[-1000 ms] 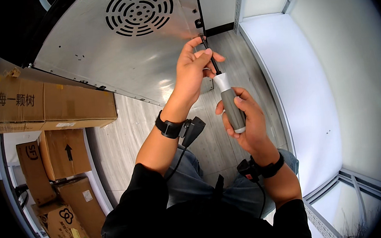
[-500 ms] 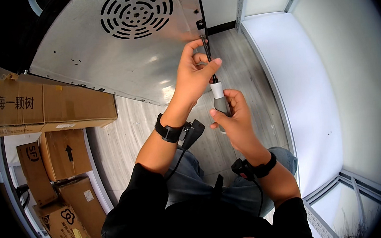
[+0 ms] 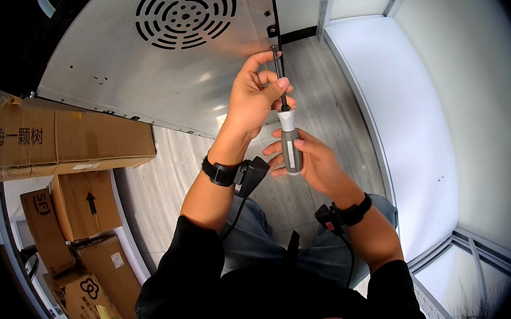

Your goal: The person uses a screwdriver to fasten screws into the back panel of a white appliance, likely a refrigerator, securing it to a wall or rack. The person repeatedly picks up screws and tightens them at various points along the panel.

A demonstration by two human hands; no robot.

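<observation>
A screwdriver with a grey and white handle points away from me, its dark shaft running up to the right edge of a metal panel. The tip meets a small screw spot near that edge, below a dark bracket. My left hand is closed round the shaft, index finger stretched along toward the tip. My right hand holds the handle between thumb and fingers, the fingers partly behind it. A round pattern of vent slots is cut in the panel.
Cardboard boxes stand at the left, with more boxes on a rack below them. A white shelf runs along the right side. Grey wood-look floor lies beneath. Black straps with cabled devices are on both wrists.
The screwdriver handle has turned and swung slightly left, so the shaft stands straighter. My right hand's fingers have shifted and loosened around the handle; my left hand keeps hold of the shaft.
</observation>
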